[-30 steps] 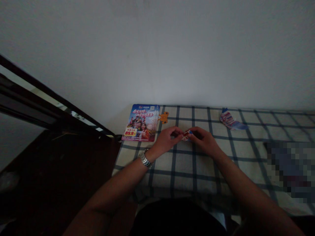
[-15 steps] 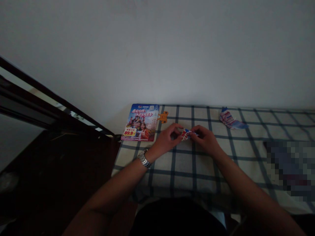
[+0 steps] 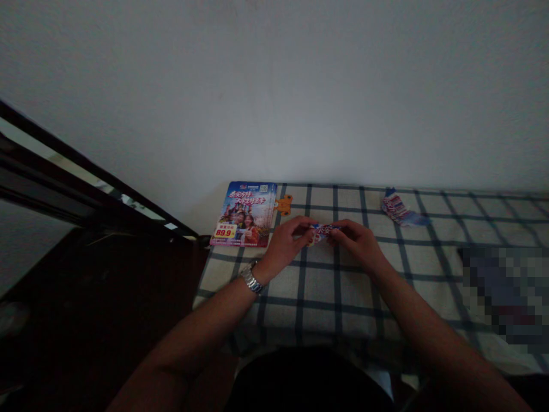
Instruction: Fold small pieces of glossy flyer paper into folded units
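Between my two hands is a small folded piece of printed paper (image 3: pixel 322 231), blue, red and white. My left hand (image 3: pixel 292 236) pinches its left end between thumb and fingers. At the other end, my right hand (image 3: pixel 355 239) is closed on the paper the same way. Both hands are just over a checked cloth (image 3: pixel 319 297). To the left lies a stack of printed flyers (image 3: pixel 245 214), with a castle picture and "89.9" on the top one. A small orange bear-shaped thing (image 3: pixel 284 204) lies beside the stack.
Several folded paper pieces (image 3: pixel 400 207) in like colours lie in an overlapping pile at the back right. A blurred-out dark object (image 3: pixel 506 292) is at the far right. A pale wall (image 3: pixel 300 103) rises behind the cloth. Dark railings (image 3: pixel 107 183) stand at the left.
The folded paper has turned between my fingers and now shows a wider blue face with white lettering. My hands have barely shifted. The flyers and the paper pile stay put.
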Available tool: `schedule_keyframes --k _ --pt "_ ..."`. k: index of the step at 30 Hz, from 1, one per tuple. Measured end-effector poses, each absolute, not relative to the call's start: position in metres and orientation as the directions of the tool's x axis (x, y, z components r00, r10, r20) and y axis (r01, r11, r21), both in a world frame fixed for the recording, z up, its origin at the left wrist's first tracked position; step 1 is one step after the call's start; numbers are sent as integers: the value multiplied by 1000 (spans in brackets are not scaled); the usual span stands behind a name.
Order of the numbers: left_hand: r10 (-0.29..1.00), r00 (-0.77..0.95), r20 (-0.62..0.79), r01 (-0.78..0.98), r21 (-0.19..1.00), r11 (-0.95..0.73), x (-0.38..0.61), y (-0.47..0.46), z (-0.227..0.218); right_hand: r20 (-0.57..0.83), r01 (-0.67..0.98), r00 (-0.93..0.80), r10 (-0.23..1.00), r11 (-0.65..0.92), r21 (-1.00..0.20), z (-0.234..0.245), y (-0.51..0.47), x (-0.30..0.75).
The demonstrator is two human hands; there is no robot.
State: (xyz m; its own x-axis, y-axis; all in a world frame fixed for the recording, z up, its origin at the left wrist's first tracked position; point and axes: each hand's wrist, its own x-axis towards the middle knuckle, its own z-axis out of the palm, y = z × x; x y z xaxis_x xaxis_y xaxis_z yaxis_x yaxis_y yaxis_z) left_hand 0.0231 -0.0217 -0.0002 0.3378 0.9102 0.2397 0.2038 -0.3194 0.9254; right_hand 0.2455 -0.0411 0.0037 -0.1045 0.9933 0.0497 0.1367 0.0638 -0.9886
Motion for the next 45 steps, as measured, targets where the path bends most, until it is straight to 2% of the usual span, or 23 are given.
schedule_keyframes --k 6,21,30,39,45 --pt "908 324 266 186 923 -336 23 -21 0 26 74 -68 997 31 -997 -1 -39 249" --pt "904 355 237 141 943 -303 22 -19 -4 -10 92 -70 997 -4 -996 4 -39 251" --pt "910 351 218 131 951 -279 22 -17 -1 -84 105 -87 993 -75 -992 6 -39 254" --pt "919 323 224 114 955 -273 23 -15 -6 -17 153 -86 996 -3 -988 5 -39 252" --pt "926 312 214 97 962 -255 26 -19 -3 -47 187 -141 989 -20 -982 3 -42 246"
